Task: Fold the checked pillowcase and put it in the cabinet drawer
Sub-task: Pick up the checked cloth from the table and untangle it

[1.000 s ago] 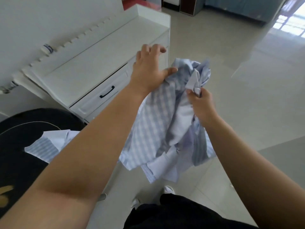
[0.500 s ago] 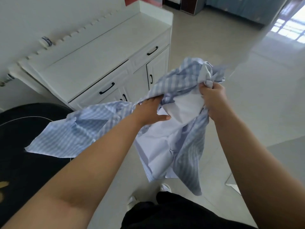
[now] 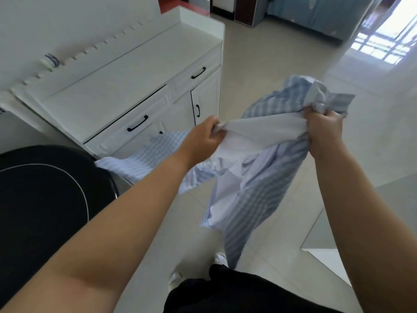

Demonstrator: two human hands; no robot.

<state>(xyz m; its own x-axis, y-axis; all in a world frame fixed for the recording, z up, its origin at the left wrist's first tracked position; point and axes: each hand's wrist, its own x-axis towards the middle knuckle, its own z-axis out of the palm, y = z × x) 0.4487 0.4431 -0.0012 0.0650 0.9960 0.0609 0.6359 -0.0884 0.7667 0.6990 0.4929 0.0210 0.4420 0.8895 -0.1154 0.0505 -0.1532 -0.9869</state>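
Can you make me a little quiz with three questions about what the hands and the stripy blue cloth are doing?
1. True or false: the checked pillowcase is already folded flat.
2. Which hand grips the bunched-up end of the cloth, the left hand or the right hand?
3. Pick one. The cabinet drawer with the black handle is: A) pulled right out, B) pushed in or nearly so, C) missing.

Key
1. False. It hangs crumpled in the air between both hands.
2. The right hand. The left hand pinches a stretched white edge.
3. B. Only a thin dark gap shows above its front.
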